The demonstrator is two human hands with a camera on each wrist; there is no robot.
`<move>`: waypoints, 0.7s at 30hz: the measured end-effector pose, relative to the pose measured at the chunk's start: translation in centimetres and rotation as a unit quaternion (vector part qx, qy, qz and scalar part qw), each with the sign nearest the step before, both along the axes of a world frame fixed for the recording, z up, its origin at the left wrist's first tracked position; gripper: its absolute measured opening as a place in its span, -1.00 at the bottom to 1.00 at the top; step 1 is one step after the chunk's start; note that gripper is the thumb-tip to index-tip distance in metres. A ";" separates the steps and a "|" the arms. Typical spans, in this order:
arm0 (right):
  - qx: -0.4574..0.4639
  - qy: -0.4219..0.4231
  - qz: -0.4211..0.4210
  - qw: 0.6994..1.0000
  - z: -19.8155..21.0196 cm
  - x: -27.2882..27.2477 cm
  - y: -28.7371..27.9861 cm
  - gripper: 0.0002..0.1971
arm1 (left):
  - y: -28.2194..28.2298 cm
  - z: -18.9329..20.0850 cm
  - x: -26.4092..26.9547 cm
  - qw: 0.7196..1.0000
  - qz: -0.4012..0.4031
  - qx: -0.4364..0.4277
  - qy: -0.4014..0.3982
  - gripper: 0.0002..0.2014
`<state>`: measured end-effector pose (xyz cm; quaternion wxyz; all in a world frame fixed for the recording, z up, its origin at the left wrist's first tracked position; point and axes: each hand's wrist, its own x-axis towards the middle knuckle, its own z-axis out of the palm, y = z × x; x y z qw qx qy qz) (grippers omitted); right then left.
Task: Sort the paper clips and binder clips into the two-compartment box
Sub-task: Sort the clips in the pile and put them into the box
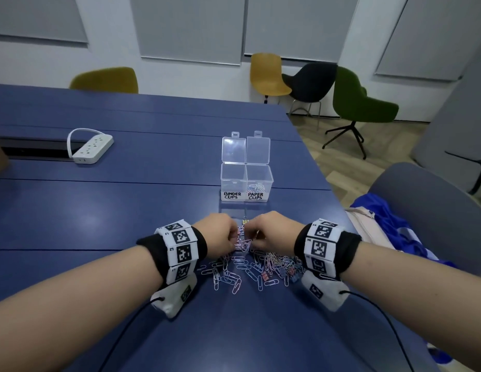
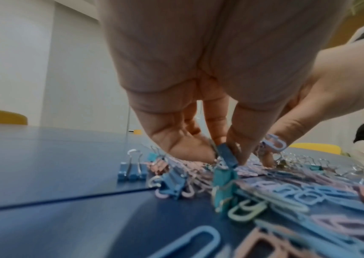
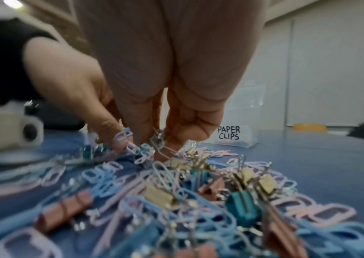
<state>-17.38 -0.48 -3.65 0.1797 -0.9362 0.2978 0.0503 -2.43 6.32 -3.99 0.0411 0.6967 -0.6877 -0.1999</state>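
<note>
A mixed pile of pastel paper clips and binder clips (image 1: pixel 250 267) lies on the blue table (image 1: pixel 126 210), right in front of me. Both hands dig into its far edge, fingers curled down. My left hand (image 1: pixel 234 237) pinches a blue binder clip (image 2: pixel 226 153) between thumb and fingers. My right hand (image 1: pixel 254 236) pinches tangled paper clips (image 3: pixel 157 139); a light-blue paper clip (image 2: pixel 274 144) hangs at a fingertip. Behind the pile stands the clear two-compartment box (image 1: pixel 246 181), both lids up. Its right side, labelled PAPER CLIPS (image 3: pixel 229 133), holds some paper clips; the BINDER CLIPS side looks empty.
A white power strip (image 1: pixel 91 149) lies at the back left beside a black cable slot (image 1: pixel 32 150). The table's right edge runs close to the box. A grey chair (image 1: pixel 422 210) with blue cloth (image 1: pixel 390 224) stands at the right.
</note>
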 end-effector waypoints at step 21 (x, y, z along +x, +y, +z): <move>0.216 -0.206 -0.176 0.938 0.3 -4.8 -3.4 -0.82 | -0.5 0.1 1.0 0.923 0.152 0.006 0.354 -0.78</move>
